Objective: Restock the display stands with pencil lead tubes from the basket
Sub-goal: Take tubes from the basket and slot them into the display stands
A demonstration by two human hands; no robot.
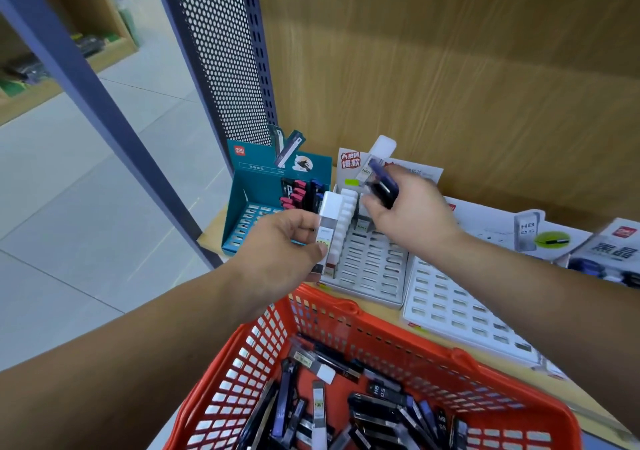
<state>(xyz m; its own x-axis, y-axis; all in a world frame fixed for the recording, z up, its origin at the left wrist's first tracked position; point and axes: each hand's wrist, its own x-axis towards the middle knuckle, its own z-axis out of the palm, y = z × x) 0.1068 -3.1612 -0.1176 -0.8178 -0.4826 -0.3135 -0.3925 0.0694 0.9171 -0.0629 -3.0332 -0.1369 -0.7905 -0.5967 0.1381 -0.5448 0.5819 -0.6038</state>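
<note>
A person restocks pencil leads at a stationery shelf point(212, 233). The left hand point(277, 245) has its grip closed on a single white-capped lead tube point(327, 223), pinched between thumb and fingertips and held upright beside the column of white caps point(347, 214) already seated along the left side of the white display stand point(374, 273). That looks like the lining-up before it goes into a slot.

The right hand point(415, 217) hovers over the back of the same stand, its grip wrapped round a clutch of dark lead tubes point(382, 186), apparently a ready supply carried so each refill needs no fresh reach.

The red basket point(263, 339) sits just below the shelf edge, within easy reach. Many loose tubes point(363, 411) lie jumbled in it, so most of the job appears to remain.

A teal display stand point(242, 221) to the left is part-filled with pink and dark caps, and a second white stand point(460, 307) to the right shows only open slots.

How many tubes the right hand holds cannot be counted, since the fingers cover them. The slot being aimed at is hidden behind the left hand's tube. Boxes at far right point(616, 245) are cut off by the frame, and the labels are too blurred to read.
</note>
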